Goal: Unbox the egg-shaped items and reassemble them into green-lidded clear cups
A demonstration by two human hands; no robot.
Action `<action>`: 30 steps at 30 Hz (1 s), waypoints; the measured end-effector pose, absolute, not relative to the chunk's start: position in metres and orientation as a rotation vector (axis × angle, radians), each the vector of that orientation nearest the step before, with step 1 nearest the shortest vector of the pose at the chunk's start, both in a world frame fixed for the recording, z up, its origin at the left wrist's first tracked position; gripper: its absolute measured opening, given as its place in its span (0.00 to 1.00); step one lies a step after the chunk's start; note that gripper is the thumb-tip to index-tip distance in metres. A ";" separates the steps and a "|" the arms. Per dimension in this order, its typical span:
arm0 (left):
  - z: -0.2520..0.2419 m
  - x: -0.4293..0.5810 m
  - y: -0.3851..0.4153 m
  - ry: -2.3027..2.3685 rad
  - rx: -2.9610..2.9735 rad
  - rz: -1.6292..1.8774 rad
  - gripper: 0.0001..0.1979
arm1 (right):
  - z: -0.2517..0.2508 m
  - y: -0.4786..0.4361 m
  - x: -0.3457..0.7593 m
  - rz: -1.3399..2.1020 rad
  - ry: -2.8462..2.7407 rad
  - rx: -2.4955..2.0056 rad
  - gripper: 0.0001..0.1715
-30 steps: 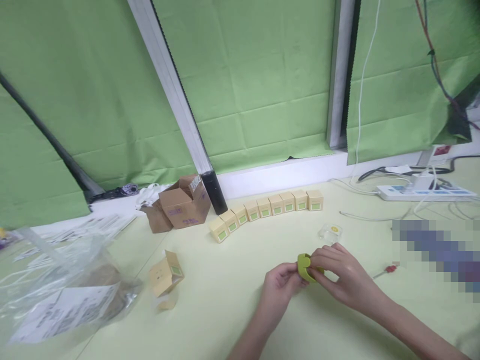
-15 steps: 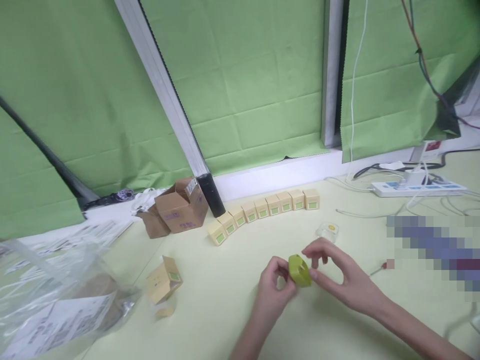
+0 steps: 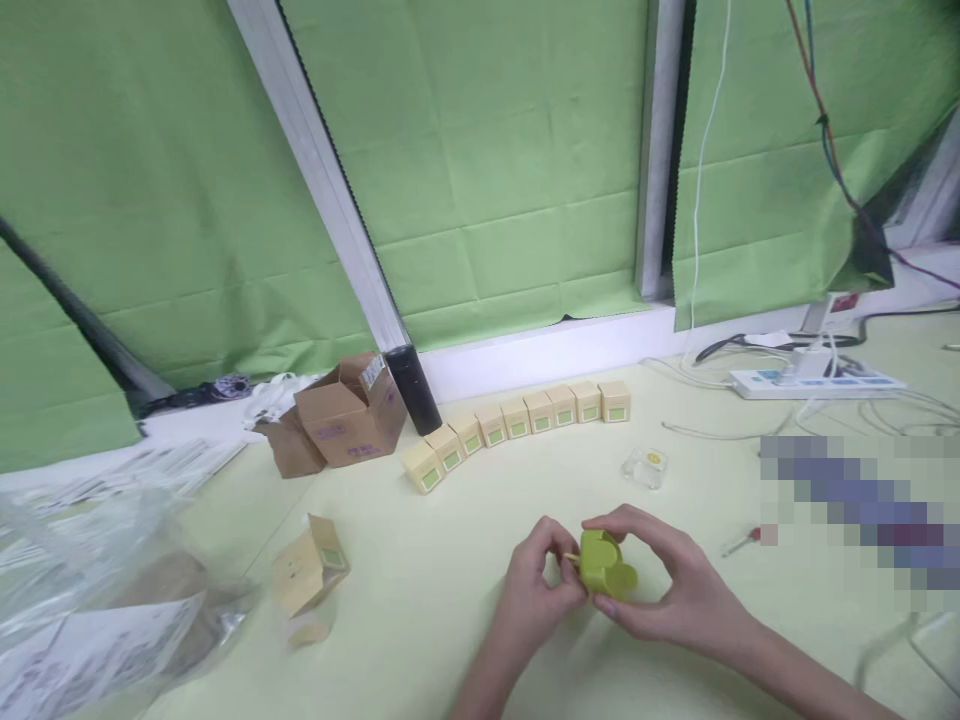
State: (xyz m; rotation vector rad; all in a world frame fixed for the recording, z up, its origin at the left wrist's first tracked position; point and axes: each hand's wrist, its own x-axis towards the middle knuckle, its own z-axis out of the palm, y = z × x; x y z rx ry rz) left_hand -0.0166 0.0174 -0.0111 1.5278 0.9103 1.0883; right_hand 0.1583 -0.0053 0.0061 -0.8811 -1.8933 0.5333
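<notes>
A small yellow-green plastic case [image 3: 598,562] is between my hands above the table, with a rounded flap standing out at its lower right. My right hand [image 3: 667,580] grips it between thumb and forefinger, from top and bottom. At its left side, my left hand [image 3: 541,570] is closed in a pinch where a thin yellowish piece juts out; whether that piece belongs to the case I cannot tell. Beyond the right hand lies a clear plastic container [image 3: 645,468] with a yellow round mark. To the left, an opened small carton [image 3: 309,568] rests on the table.
Several small tan boxes [image 3: 516,420] form a curved row at the back. Behind them stand a black cylinder [image 3: 413,390] and a brown cardboard box [image 3: 352,418]. A power strip [image 3: 817,384] with cables, a small red-handled tool [image 3: 742,541] and a plastic bag [image 3: 112,600] flank the work area.
My right hand has closed onto the green case, which has turned and now shows its flap. My left fingers have shifted to its left side. The view has moved slightly.
</notes>
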 end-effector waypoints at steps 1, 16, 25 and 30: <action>-0.011 -0.016 0.017 0.876 1.443 1.077 0.07 | 0.006 -0.004 0.158 0.501 -1.922 -0.876 0.29; 0.000 -0.030 0.036 0.621 0.468 1.236 0.16 | -0.021 0.036 0.152 0.805 -2.132 -1.114 0.19; -0.020 -0.006 0.024 0.575 0.447 0.937 0.13 | -0.005 0.034 0.164 0.895 -1.848 -1.030 0.21; -0.019 -0.002 0.020 0.565 0.449 0.828 0.14 | -0.006 0.018 0.152 0.834 -2.045 -0.907 0.20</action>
